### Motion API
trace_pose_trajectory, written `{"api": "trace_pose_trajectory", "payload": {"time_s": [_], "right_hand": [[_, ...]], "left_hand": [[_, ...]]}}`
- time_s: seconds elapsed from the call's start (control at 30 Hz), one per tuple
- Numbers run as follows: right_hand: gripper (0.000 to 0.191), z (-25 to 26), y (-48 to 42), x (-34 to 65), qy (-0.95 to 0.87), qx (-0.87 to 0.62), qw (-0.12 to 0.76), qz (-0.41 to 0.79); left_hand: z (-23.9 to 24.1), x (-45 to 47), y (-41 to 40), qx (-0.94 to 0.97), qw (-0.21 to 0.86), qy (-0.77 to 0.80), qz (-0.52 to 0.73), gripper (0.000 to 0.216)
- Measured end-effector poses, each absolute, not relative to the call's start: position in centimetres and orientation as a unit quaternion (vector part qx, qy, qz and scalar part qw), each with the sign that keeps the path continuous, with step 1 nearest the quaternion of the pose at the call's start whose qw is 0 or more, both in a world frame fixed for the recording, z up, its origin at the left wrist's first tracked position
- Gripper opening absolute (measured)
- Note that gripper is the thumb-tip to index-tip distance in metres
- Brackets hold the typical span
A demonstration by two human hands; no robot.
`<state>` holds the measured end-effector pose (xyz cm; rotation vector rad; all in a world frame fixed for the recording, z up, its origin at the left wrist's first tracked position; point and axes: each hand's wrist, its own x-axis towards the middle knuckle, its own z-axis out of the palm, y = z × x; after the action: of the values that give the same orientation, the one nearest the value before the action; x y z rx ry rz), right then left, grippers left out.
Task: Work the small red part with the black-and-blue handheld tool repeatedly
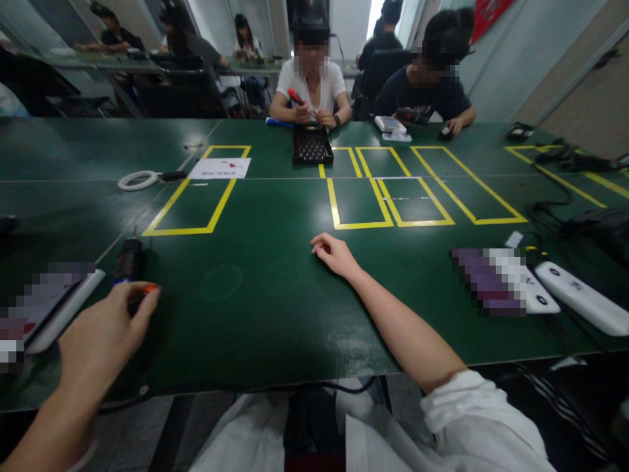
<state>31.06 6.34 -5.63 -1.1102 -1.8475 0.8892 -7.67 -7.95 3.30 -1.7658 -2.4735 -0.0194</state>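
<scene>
At the left, my left hand (105,321) is closed around the lower part of a dark electric screwdriver (130,259), its thin metal bit pointing away from me. A bit of orange shows between thumb and fingers; I cannot tell whether it belongs to the tool. My right hand (337,254) rests near the middle of the green table (275,328), fingers curled in. Whatever those fingers hold, if anything, is hidden. Yellow tape outlines (363,226) lie on the table just beyond my right hand.
Across the table, one person holds a red-and-black tool (295,97) over a black tray (313,147); another sits to the right. A white paper (220,168) and a white cable coil (137,180) lie left. Phones, a white power bank (582,298) and cables are at the right.
</scene>
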Motion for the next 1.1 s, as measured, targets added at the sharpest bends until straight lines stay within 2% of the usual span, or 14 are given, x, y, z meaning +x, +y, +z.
{"api": "trace_pose_trajectory", "payload": {"time_s": [0.13, 0.23, 0.5, 0.67, 0.9, 1.1], "right_hand": [[0.023, -5.7, 6.3, 31.1, -0.726, -0.435, 0.398, 0.355], [0.022, -5.7, 6.4, 31.3, -0.724, -0.427, 0.403, 0.363], [0.027, -5.7, 6.6, 31.6, -0.720, -0.407, 0.410, 0.384], [0.033, -5.9, 6.7, 31.6, -0.751, -0.386, 0.392, 0.365], [0.019, -5.7, 6.5, 31.5, -0.749, -0.386, 0.386, 0.376], [0.017, -5.5, 6.3, 31.4, -0.726, -0.392, 0.420, 0.378]], "left_hand": [[4.7, -1.4, -4.4, -0.688, -0.042, -0.714, -0.123, 0.045], [4.6, 3.4, -1.2, -0.763, -0.125, -0.603, -0.194, 0.044], [-0.8, 12.3, 6.0, -0.752, -0.357, -0.486, -0.268, 0.055], [-3.0, 13.2, 7.0, -0.756, -0.378, -0.463, -0.266, 0.056], [-3.5, 12.9, 6.4, -0.756, -0.393, -0.446, -0.273, 0.058], [-3.6, 12.6, 6.2, -0.723, -0.422, -0.450, -0.312, 0.050]]}}
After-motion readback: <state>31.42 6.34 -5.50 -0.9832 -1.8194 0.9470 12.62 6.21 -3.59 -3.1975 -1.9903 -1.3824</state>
